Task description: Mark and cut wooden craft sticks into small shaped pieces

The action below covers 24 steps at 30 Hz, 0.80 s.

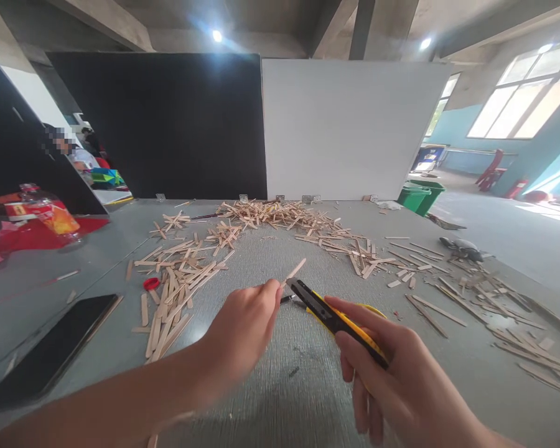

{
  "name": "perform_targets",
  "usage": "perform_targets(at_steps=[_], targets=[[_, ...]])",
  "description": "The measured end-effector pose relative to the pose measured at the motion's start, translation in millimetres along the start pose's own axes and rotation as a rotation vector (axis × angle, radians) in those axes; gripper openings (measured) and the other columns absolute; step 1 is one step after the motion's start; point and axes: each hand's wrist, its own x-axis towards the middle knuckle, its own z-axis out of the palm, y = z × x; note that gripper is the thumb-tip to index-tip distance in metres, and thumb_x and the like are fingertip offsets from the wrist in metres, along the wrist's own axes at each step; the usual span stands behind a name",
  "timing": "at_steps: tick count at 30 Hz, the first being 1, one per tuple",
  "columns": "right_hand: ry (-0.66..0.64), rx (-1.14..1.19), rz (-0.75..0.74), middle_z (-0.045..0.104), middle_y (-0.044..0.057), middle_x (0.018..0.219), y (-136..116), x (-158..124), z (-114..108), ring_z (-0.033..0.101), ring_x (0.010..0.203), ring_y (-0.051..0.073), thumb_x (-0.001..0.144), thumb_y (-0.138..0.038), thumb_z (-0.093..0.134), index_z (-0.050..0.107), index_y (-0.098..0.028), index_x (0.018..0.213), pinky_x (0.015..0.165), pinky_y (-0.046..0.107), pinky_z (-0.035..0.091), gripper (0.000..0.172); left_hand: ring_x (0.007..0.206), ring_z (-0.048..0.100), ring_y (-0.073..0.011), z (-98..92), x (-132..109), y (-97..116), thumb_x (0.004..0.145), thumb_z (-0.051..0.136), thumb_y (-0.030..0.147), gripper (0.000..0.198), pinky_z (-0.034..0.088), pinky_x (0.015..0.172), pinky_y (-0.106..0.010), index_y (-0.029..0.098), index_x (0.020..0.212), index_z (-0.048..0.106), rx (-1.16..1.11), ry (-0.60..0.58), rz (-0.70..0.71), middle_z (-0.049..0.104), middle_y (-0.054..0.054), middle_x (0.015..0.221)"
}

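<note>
Wooden stick, jutting from left grip, knife in right grip

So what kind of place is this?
Probably a craft workshop: wooden craft sticks lie piled on the table, the right hand holds a utility knife, and concrete beams show overhead.

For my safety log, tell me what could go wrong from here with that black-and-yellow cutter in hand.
The cutter in the right hand has its tip close to the fingers of the left hand, so a slip might nick them. The thin wooden stick juts out from the left hand, so it could twist or snap under pressure.
</note>
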Motion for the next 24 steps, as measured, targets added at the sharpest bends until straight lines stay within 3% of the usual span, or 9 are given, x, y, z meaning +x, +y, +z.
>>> perform_targets(at_steps=[3, 7, 9, 12, 14, 16, 18, 21, 24], targets=[[-0.006, 0.022, -0.016, 0.058, -0.006, 0.068, 2.3, 3.6, 4.5, 0.065, 0.036, 0.013, 0.096, -0.052, 0.067, 0.057, -0.022, 0.154, 0.032, 0.019, 0.051, 0.066, 0.048, 0.038, -0.0135, 1.5, 11.4, -1.1, 0.108, 0.035, 0.027, 0.040, 0.023, 0.052, -0.029, 0.020, 0.075, 0.057, -0.042, -0.041, -0.029, 0.047, 0.005, 0.055], [-0.044, 0.304, 0.102, 0.064, -0.003, 0.071, -1.2, 12.7, 7.1, 0.066, 0.039, 0.016, 0.097, -0.055, 0.064, 0.040, -0.018, 0.164, 0.033, 0.023, 0.053, 0.079, 0.048, 0.036, -0.0112, 6.7, 28.4, -6.9, 0.105, 0.048, 0.025, 0.041, 0.023, 0.049, -0.027, 0.019, 0.064, 0.056, -0.109, -0.140, -0.071, 0.041, 0.007, 0.051], [-0.099, 0.308, 0.125, 0.064, -0.004, 0.071, -2.9, 23.8, 0.9, 0.064, 0.039, 0.014, 0.098, -0.049, 0.065, 0.040, -0.015, 0.163, 0.034, 0.023, 0.053, 0.078, 0.051, 0.040, -0.0111, 10.7, 33.8, -13.2, 0.104, 0.051, 0.022, 0.041, 0.026, 0.051, -0.027, 0.018, 0.063, 0.056, -0.119, -0.183, -0.078, 0.042, 0.006, 0.053], [-0.228, 0.229, 0.199, 0.059, -0.006, 0.063, -8.2, 48.3, -25.3, 0.056, 0.037, 0.010, 0.100, -0.036, 0.065, 0.055, -0.011, 0.152, 0.033, 0.017, 0.045, 0.059, 0.053, 0.048, -0.0107, 13.8, 37.9, -30.7, 0.104, 0.060, 0.027, 0.039, 0.036, 0.053, -0.024, 0.016, 0.067, 0.059, -0.134, -0.288, -0.060, 0.050, 0.006, 0.058], [-0.320, 0.216, 0.274, 0.057, -0.005, 0.059, -15.3, 63.1, -50.7, 0.043, 0.035, 0.006, 0.100, -0.030, 0.064, 0.066, -0.007, 0.137, 0.031, 0.013, 0.035, 0.044, 0.055, 0.056, -0.0105, 11.8, 40.4, -47.5, 0.103, 0.067, 0.038, 0.032, 0.048, 0.055, -0.024, 0.015, 0.082, 0.065, -0.141, -0.339, -0.068, 0.060, 0.005, 0.069], [-0.149, 0.217, 0.216, 0.059, -0.003, 0.065, -22.6, 71.2, -74.8, 0.038, 0.037, 0.003, 0.102, -0.032, 0.061, 0.068, -0.008, 0.131, 0.032, 0.012, 0.031, 0.038, 0.064, 0.063, -0.0124, 6.7, 43.7, -63.8, 0.104, 0.066, 0.040, 0.028, 0.055, 0.061, -0.027, 0.015, 0.092, 0.068, -0.127, -0.303, -0.108, 0.066, 0.002, 0.080], [-0.036, 0.099, 0.161, 0.063, -0.002, 0.070, -25.0, 72.1, -91.7, 0.041, 0.037, 0.005, 0.104, -0.035, 0.058, 0.062, -0.013, 0.140, 0.033, 0.015, 0.036, 0.043, 0.064, 0.062, -0.0128, -0.4, 46.9, -73.4, 0.104, 0.067, 0.039, 0.028, 0.054, 0.062, -0.027, 0.015, 0.090, 0.067, -0.139, -0.269, -0.128, 0.065, 0.002, 0.079], [-0.012, -0.348, 0.132, 0.068, 0.001, 0.073, -10.0, 68.5, -101.3, 0.057, 0.043, 0.013, 0.107, -0.032, 0.049, 0.051, -0.019, 0.151, 0.039, 0.023, 0.047, 0.046, 0.057, 0.054, -0.0122, -13.0, 49.2, -68.3, 0.102, 0.065, 0.035, 0.033, 0.042, 0.056, -0.025, 0.016, 0.075, 0.064, -0.224, -0.243, -0.109, 0.056, 0.005, 0.063], [0.047, -0.947, -0.147, 0.073, 0.005, 0.079, 22.8, 68.5, -99.4, 0.069, 0.060, 0.019, 0.106, -0.024, 0.043, 0.065, -0.021, 0.133, 0.049, 0.026, 0.051, 0.035, 0.055, 0.046, -0.0116, -27.8, 47.5, -47.2, 0.099, 0.061, 0.039, 0.037, 0.032, 0.053, -0.025, 0.019, 0.069, 0.059, -0.346, -0.185, -0.075, 0.049, 0.006, 0.059]])
